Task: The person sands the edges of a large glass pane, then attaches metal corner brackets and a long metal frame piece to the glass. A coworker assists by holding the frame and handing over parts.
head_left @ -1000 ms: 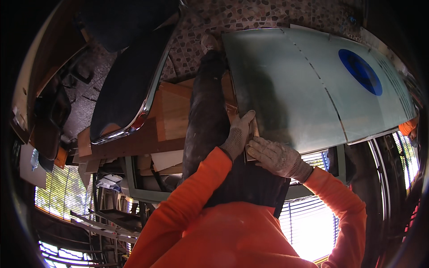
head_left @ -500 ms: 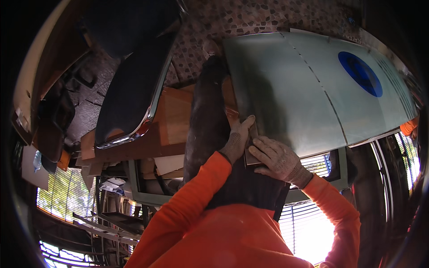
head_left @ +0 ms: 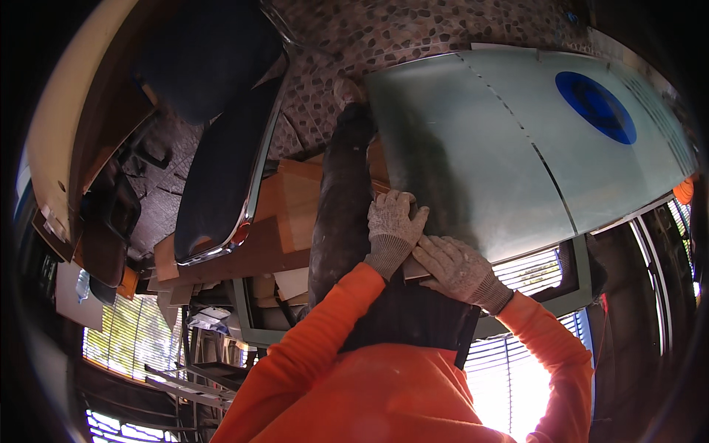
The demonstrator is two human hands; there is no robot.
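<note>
A large pale, frosted-looking glass panel [head_left: 502, 155] lies in front of me and to the right, with a blue oval and a dark broken line across it. My left hand [head_left: 396, 227], in a grey knit glove, is at its left edge near the close corner. Its fingers are curled over with the thumb on the panel side; their tips are partly hidden. Close beside it, my right hand [head_left: 461, 272], gloved alike, lies over the near corner with fingers stretched and flat. A brownish strip [head_left: 416, 270] shows under the right hand.
Left of my leg are brown cardboard pieces [head_left: 295, 199] and a dark cushioned piece with a shiny rim [head_left: 225, 170]. A grey-green frame [head_left: 258, 336] runs below the panel. The floor [head_left: 317, 81] has a pebble pattern. An orange patch [head_left: 684, 191] shows at the far right.
My left hand has turned from an extended pose to curled fingers at the panel's edge. The right hand has shifted slightly up and left. The view has tilted a little.
</note>
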